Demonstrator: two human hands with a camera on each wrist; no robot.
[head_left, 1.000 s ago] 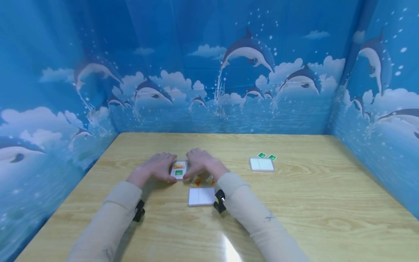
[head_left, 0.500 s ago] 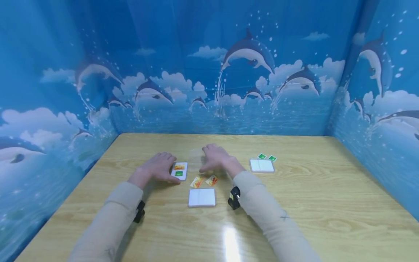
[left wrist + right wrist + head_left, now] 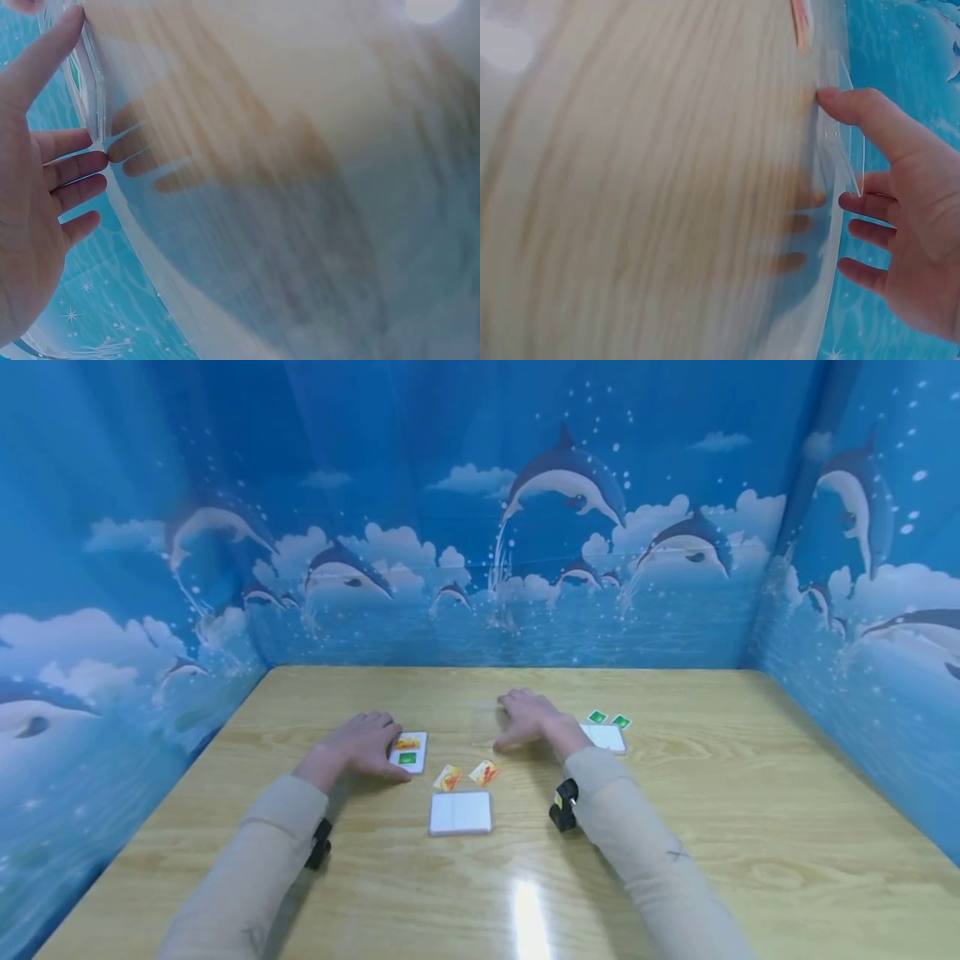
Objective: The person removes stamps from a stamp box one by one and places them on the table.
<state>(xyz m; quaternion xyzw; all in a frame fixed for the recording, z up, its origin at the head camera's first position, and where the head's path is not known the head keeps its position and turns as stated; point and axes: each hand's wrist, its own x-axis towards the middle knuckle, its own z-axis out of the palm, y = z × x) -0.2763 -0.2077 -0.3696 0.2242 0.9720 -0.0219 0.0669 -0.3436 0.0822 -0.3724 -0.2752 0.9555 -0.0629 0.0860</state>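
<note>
My left hand (image 3: 362, 745) holds a small flat case (image 3: 408, 753) on the table by its left side, thumb at the near edge. An orange picture card and a green card lie in the case side by side. In the left wrist view the case's clear edge (image 3: 97, 97) shows between thumb and fingers; part of the hand is cut off. Farther right, my right hand (image 3: 528, 718) pinches a clear plastic lid (image 3: 840, 142) between thumb and fingers, low over the tabletop. The lid is faint in the head view.
Two loose orange cards (image 3: 483, 772) lie in front of a closed-looking white case (image 3: 461, 812). Another white case (image 3: 606, 737) lies at the right, partly behind my right wrist, with two green cards (image 3: 621, 722) beyond it. A dolphin-print curtain (image 3: 480, 610) surrounds the wooden table (image 3: 675, 860).
My right hand has moved right, away from the left case, carrying the clear lid. The loose orange cards have come into full view. My left hand has stayed on its case.
</note>
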